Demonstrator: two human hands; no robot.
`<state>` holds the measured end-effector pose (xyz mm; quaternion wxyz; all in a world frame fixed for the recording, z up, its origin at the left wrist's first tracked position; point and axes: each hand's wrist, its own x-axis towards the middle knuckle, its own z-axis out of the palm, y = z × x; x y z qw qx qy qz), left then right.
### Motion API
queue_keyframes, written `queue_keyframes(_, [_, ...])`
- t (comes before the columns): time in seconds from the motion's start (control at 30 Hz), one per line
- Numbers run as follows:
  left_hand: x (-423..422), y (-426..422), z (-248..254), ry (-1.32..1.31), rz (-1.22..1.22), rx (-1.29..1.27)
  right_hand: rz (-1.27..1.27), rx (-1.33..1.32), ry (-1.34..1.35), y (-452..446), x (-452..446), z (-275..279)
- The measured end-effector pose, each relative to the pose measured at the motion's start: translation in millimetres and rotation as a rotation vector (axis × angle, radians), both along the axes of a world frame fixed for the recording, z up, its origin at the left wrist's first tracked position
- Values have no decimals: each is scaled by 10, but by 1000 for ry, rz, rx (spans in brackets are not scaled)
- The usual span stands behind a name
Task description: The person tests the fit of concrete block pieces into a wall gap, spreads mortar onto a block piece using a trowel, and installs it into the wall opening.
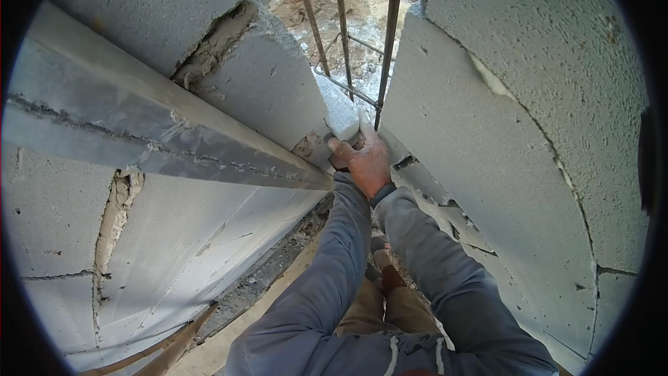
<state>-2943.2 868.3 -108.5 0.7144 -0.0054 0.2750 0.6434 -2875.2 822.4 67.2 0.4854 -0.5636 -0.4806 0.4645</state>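
Note:
A pale grey piece of concrete block (339, 113) sits in the narrow gap between two block walls, close to the steel bars. My right hand (370, 163) is closed on its near end, with a finger stretched along the right side and the thumb on the near left. My left hand (338, 162) is close under the right one, low at the same end. Most of it is hidden, so its fingers cannot be made out. Dust coats the right hand.
Vertical rebar (391, 35) with wire ties rises beyond the gap. A long metal straightedge (174, 125) slants along the left wall (257, 90). The right block wall (473, 132) stands close to my right arm. Wooden boards (177, 348) lie low on the left.

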Motion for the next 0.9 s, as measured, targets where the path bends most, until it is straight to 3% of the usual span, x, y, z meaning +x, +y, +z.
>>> queue_keyframes(0.2, [-1, 27, -9, -4, 10, 8, -13, 96, -15, 23, 6, -12])
queue_keyframes(0.4, [5, 86, -20, -8, 22, 24, -4, -59, -142, 15, 11, 154])
queue_keyframes(0.57, [12, 91, -29, -13, 36, 34, 6, 151, -165, 30, 7, 7])
queue_keyframes(0.67, [14, 117, -6, -14, 38, 49, -25, 302, -98, 51, -27, -171])
queue_keyframes(0.9, [17, 207, -18, -23, 31, 116, -54, 253, 81, 177, -144, -364])
